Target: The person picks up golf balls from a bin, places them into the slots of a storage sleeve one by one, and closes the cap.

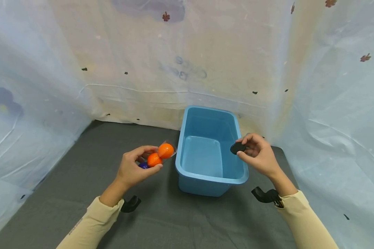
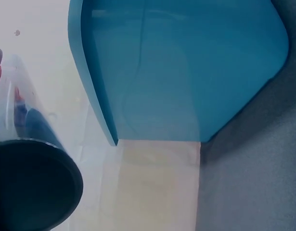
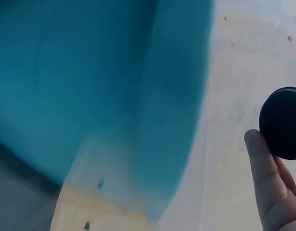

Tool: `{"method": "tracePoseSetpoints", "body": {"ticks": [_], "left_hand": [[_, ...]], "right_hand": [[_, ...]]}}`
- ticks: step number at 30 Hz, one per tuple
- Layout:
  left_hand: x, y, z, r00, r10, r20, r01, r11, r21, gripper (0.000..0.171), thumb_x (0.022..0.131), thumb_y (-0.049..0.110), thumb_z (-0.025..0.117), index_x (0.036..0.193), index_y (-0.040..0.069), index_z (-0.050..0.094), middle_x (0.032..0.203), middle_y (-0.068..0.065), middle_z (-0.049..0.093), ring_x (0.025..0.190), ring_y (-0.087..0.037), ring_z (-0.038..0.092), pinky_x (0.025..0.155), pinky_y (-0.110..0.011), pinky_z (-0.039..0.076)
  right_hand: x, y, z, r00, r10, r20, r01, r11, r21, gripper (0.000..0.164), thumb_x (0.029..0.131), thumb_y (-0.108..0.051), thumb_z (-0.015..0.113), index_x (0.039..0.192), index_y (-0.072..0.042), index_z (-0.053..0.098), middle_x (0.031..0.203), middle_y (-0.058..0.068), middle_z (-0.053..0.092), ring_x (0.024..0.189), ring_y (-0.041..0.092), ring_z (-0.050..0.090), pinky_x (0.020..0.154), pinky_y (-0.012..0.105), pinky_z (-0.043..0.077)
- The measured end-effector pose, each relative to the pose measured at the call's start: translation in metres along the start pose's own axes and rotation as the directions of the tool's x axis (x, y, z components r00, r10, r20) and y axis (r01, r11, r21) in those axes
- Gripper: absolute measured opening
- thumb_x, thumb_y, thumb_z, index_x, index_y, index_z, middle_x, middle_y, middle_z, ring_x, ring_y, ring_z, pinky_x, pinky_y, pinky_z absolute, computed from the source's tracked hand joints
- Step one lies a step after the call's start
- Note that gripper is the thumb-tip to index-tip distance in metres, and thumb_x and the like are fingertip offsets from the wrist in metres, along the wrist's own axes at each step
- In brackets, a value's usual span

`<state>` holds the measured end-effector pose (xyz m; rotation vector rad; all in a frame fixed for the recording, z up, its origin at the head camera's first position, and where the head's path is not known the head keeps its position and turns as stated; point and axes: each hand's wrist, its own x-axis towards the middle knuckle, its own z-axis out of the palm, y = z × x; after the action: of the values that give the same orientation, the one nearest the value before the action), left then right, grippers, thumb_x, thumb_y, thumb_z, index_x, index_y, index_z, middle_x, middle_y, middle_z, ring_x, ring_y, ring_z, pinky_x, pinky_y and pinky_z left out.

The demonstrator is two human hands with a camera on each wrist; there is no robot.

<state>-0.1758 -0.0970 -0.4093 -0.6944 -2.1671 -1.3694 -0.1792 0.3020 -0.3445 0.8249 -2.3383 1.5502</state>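
Note:
My left hand grips a clear plastic tube left of the bin. Two orange balls and a dark blue ball show in it, and in the left wrist view its dark round end fills the lower left corner. Over the bin's right rim, my right hand pinches a flat black round lid between thumb and fingers; the right wrist view shows the same lid at the right edge. Between the hands stands a light blue plastic bin, with nothing visible inside.
The bin stands on a dark grey cloth-covered table. Pale patterned sheeting hangs behind the table and along both sides. A black strap mount sits on the right wrist, and another on the left.

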Motion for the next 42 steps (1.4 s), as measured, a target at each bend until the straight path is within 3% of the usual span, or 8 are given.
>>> {"method": "tracePoseSetpoints", "body": {"ticks": [4, 10, 19, 25, 31, 38, 42], "left_hand": [[0.001, 0.004, 0.002, 1.000, 0.007, 0.005, -0.007, 1.000, -0.012, 0.049, 0.062, 0.008, 0.088, 0.107, 0.010, 0.070, 0.098, -0.005, 0.074, 0.074, -0.010, 0.065, 0.062, -0.021, 0.054], [0.003, 0.012, 0.009, 0.999, 0.028, 0.038, -0.027, 0.999, -0.035, 0.048, 0.064, 0.009, 0.088, 0.108, 0.011, 0.069, 0.099, -0.004, 0.073, 0.072, -0.010, 0.064, 0.063, -0.024, 0.054], [0.008, 0.023, 0.018, 0.995, 0.075, 0.069, -0.071, 0.996, -0.048, 0.047, 0.064, 0.011, 0.088, 0.108, 0.010, 0.069, 0.099, -0.004, 0.074, 0.072, -0.010, 0.063, 0.063, -0.025, 0.054], [0.012, 0.029, 0.023, 0.991, 0.105, 0.081, -0.099, 0.992, -0.075, 0.047, 0.065, 0.011, 0.087, 0.108, 0.010, 0.069, 0.100, -0.004, 0.074, 0.073, -0.011, 0.064, 0.063, -0.026, 0.055], [0.014, 0.032, 0.026, 0.986, 0.137, 0.096, -0.129, 0.987, -0.091, 0.047, 0.065, 0.012, 0.087, 0.109, 0.010, 0.069, 0.101, -0.005, 0.073, 0.074, -0.012, 0.065, 0.063, -0.026, 0.055], [0.014, 0.035, 0.026, 0.981, 0.145, 0.125, -0.135, 0.987, -0.085, 0.047, 0.066, 0.013, 0.086, 0.108, 0.009, 0.069, 0.101, -0.005, 0.073, 0.075, -0.011, 0.065, 0.064, -0.027, 0.056], [0.013, 0.036, 0.027, 0.978, 0.147, 0.147, -0.138, 0.988, -0.072, 0.046, 0.066, 0.013, 0.086, 0.108, 0.009, 0.069, 0.101, -0.005, 0.073, 0.075, -0.011, 0.065, 0.065, -0.026, 0.056]], "right_hand": [[0.005, -0.008, 0.011, 1.000, 0.003, 0.011, -0.003, 1.000, -0.004, 0.020, 0.081, 0.012, 0.064, 0.095, 0.007, 0.052, 0.112, 0.012, 0.062, 0.099, 0.006, 0.065, 0.077, 0.018, 0.055], [0.013, -0.022, 0.036, 1.000, -0.005, 0.020, 0.005, 1.000, -0.016, 0.015, 0.083, 0.007, 0.066, 0.092, 0.001, 0.056, 0.113, 0.022, 0.064, 0.100, 0.005, 0.065, 0.082, 0.020, 0.054], [0.023, -0.047, 0.075, 0.998, -0.052, 0.022, 0.052, 0.998, 0.037, 0.011, 0.086, -0.005, 0.067, 0.089, -0.006, 0.057, 0.112, 0.017, 0.065, 0.106, 0.013, 0.061, 0.076, 0.028, 0.053], [0.031, -0.050, 0.095, 0.998, -0.067, 0.014, 0.066, 0.996, 0.053, 0.012, 0.086, -0.008, 0.068, 0.092, -0.006, 0.057, 0.113, 0.016, 0.064, 0.107, 0.017, 0.060, 0.074, 0.028, 0.054], [0.030, -0.048, 0.105, 0.997, -0.067, 0.032, 0.066, 0.997, 0.050, 0.019, 0.085, -0.008, 0.069, 0.100, -0.006, 0.057, 0.115, 0.015, 0.064, 0.103, 0.017, 0.061, 0.074, 0.029, 0.055], [0.029, -0.048, 0.104, 0.992, -0.047, 0.119, 0.046, 0.999, 0.007, 0.040, 0.085, -0.003, 0.068, 0.124, -0.007, 0.060, 0.120, 0.011, 0.061, 0.097, 0.019, 0.059, 0.078, 0.029, 0.055], [0.029, -0.052, 0.100, 0.988, -0.035, 0.152, 0.044, 0.997, -0.057, 0.041, 0.084, -0.004, 0.067, 0.124, -0.008, 0.062, 0.119, 0.007, 0.062, 0.095, 0.017, 0.057, 0.079, 0.028, 0.054]]}}
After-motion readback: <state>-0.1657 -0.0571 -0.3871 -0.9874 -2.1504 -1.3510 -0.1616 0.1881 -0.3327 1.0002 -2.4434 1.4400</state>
